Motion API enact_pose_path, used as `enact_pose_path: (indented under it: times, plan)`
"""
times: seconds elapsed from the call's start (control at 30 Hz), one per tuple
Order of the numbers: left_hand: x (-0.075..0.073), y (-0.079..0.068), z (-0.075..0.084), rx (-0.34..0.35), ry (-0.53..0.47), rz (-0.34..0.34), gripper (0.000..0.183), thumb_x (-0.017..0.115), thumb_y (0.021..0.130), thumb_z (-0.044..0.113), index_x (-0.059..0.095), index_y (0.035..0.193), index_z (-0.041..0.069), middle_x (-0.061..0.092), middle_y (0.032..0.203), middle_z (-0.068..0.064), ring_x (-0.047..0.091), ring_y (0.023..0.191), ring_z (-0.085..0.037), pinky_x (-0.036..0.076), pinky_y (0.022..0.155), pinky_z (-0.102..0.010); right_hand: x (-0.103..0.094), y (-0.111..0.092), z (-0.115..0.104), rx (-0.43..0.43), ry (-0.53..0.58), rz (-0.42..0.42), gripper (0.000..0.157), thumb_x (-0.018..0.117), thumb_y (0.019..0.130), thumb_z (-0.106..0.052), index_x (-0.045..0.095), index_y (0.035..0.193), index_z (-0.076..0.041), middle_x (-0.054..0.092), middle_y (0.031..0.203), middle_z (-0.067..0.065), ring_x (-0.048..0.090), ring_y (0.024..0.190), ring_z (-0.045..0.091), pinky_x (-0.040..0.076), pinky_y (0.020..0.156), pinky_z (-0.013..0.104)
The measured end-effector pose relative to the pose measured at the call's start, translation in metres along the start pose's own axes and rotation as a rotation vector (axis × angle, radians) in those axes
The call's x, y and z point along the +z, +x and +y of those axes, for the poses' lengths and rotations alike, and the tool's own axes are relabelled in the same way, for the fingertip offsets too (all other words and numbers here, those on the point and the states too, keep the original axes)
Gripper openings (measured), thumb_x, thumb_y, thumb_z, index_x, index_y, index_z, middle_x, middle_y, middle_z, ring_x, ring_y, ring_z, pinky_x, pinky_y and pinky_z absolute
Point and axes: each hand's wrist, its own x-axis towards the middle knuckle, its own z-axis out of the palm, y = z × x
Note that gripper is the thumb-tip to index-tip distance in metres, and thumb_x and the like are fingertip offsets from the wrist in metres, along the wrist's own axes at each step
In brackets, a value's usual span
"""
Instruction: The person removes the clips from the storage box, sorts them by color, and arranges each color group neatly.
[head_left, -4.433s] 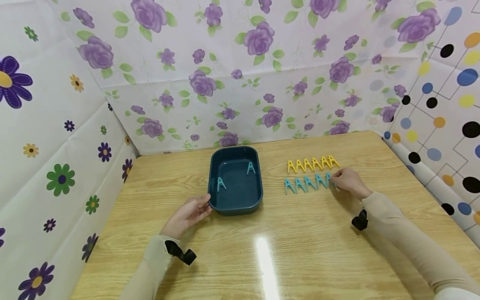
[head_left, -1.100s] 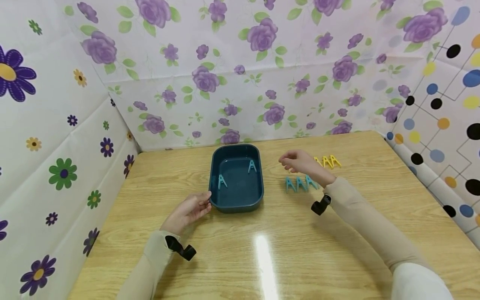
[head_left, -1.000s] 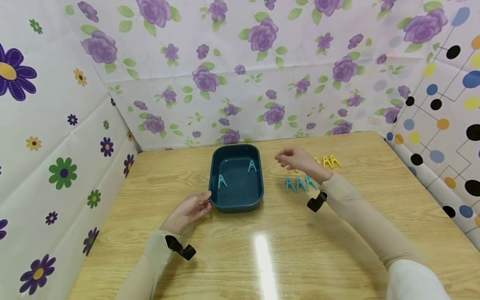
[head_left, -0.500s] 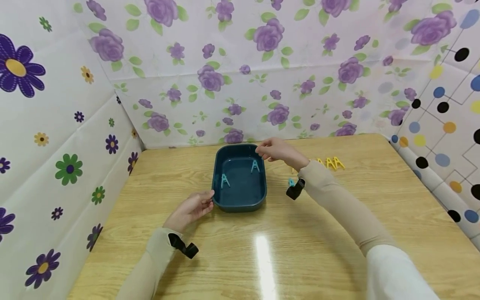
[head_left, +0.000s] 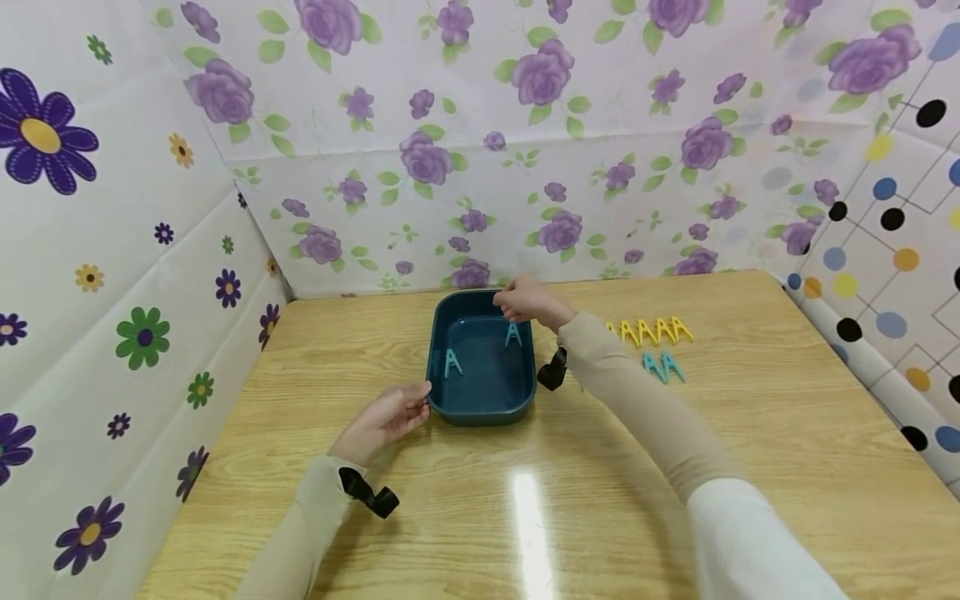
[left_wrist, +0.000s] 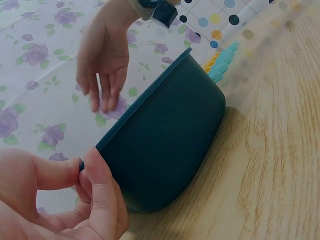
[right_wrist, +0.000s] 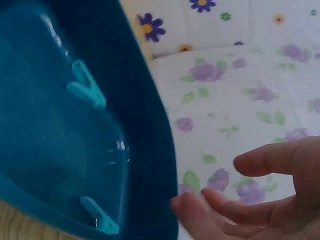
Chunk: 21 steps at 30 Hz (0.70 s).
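My left hand (head_left: 382,422) pinches the near left rim of a dark teal plastic tub (head_left: 480,393); the left wrist view shows thumb and fingers (left_wrist: 100,195) on that rim. Inside the tub lie two light blue clothespins, one to the left (head_left: 452,363) and one to the right (head_left: 513,334). Over the tub's far right corner hovers my right hand (head_left: 527,301). In the right wrist view its thumb and fingers (right_wrist: 270,159) are apart and loosely bent, with nothing between them.
Right of the tub, several yellow clothespins (head_left: 660,331) stand in a row. In front of them is a row of light blue clothespins (head_left: 672,367), partly hidden by the right sleeve (head_left: 637,396). Flowered cloth (head_left: 420,208) hangs behind the wooden table (head_left: 465,508).
My right hand has left the right end of the light blue row and moved left over the tub. The left hand keeps its place on the rim. The head view has shifted slightly.
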Motion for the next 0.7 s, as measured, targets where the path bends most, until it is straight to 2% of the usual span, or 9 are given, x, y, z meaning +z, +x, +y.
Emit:
enact_pose_path:
  times: [0.07,0.1,0.17,0.2,0.27,0.37,0.5,0.6,0.7]
  plan:
    - [0.000,-0.001,0.000,-0.001,0.000,0.004,0.018,0.055,0.092,0.017,0.051,0.102,0.003,0.056,0.078,0.001,0.053,0.072,-0.009,0.050,0.068,-0.018,0.003,0.006,0.000,0.028,-0.110,0.020,0.029,0.049,0.092,-0.019,0.048,0.064,-0.011,0.036,0.053,-0.003,0.034,0.045,0.010,0.044,0.058,0.027]
    - [0.000,-0.001,0.000,-0.001,0.000,0.006,0.017,0.055,0.092,0.017,0.052,0.101,0.004,0.056,0.078,0.001,0.054,0.072,-0.009,0.050,0.068,-0.018,0.005,0.008,0.001,0.035,-0.187,0.030,0.035,0.049,0.091,-0.020,0.040,0.058,-0.014,0.031,0.049,-0.004,0.031,0.042,0.010,0.043,0.057,0.028]
    - [0.000,-0.001,0.000,0.001,0.000,0.007,0.014,0.055,0.092,0.016,0.053,0.099,0.004,0.056,0.077,0.001,0.054,0.071,-0.008,0.050,0.067,-0.018,0.009,0.012,0.002,0.036,-0.334,0.043,0.044,0.050,0.090,-0.019,0.030,0.052,-0.016,0.023,0.044,-0.004,0.025,0.039,0.011,0.038,0.053,0.029]
    - [0.000,0.000,0.000,0.004,0.001,0.003,0.013,0.054,0.092,0.016,0.053,0.098,0.004,0.056,0.076,0.002,0.054,0.071,-0.008,0.050,0.067,-0.018,0.012,0.014,0.002,0.031,-0.401,0.054,0.044,0.050,0.090,-0.019,0.030,0.051,-0.017,0.024,0.043,-0.004,0.027,0.038,0.011,0.038,0.052,0.029]
    - [0.000,0.000,-0.001,0.008,-0.010,0.000,0.010,0.054,0.092,0.015,0.054,0.095,0.006,0.056,0.074,0.002,0.054,0.070,-0.008,0.050,0.066,-0.018,0.016,0.018,0.002,0.017,-0.512,0.076,0.043,0.052,0.089,-0.017,0.032,0.051,-0.016,0.025,0.043,-0.003,0.030,0.037,0.012,0.036,0.047,0.027]
    - [0.000,0.001,-0.001,0.013,-0.019,-0.002,0.007,0.054,0.092,0.015,0.056,0.089,0.008,0.057,0.072,0.002,0.054,0.068,-0.008,0.050,0.065,-0.018,0.023,0.025,0.003,0.020,-0.579,0.079,0.039,0.052,0.088,-0.015,0.033,0.054,-0.015,0.026,0.047,-0.002,0.034,0.040,0.013,0.035,0.045,0.026]
    - [-0.001,0.002,-0.002,0.008,-0.017,0.014,0.007,0.054,0.092,0.015,0.056,0.094,0.008,0.057,0.071,0.003,0.054,0.068,-0.007,0.049,0.064,-0.017,0.030,0.037,0.005,0.041,-0.623,0.071,0.038,0.048,0.087,-0.008,0.029,0.055,-0.015,0.019,0.051,-0.001,0.024,0.044,0.013,0.027,0.045,0.026]
    - [-0.002,0.002,-0.002,0.006,-0.020,0.024,0.013,0.054,0.092,0.015,0.053,0.101,0.005,0.056,0.075,0.002,0.053,0.070,-0.009,0.049,0.066,-0.019,0.035,0.058,0.014,0.064,-0.688,0.075,0.032,0.043,0.086,-0.006,0.035,0.056,-0.012,0.031,0.057,0.003,0.021,0.048,0.014,0.025,0.047,0.027]
    - [-0.002,0.002,-0.002,0.008,-0.029,0.030,0.016,0.054,0.092,0.014,0.052,0.104,0.003,0.055,0.078,0.001,0.053,0.072,-0.010,0.049,0.069,-0.020,0.041,0.069,0.015,0.140,-0.761,0.073,0.022,0.040,0.090,-0.010,0.052,0.073,-0.006,0.046,0.074,0.009,0.027,0.053,0.014,0.029,0.049,0.028]
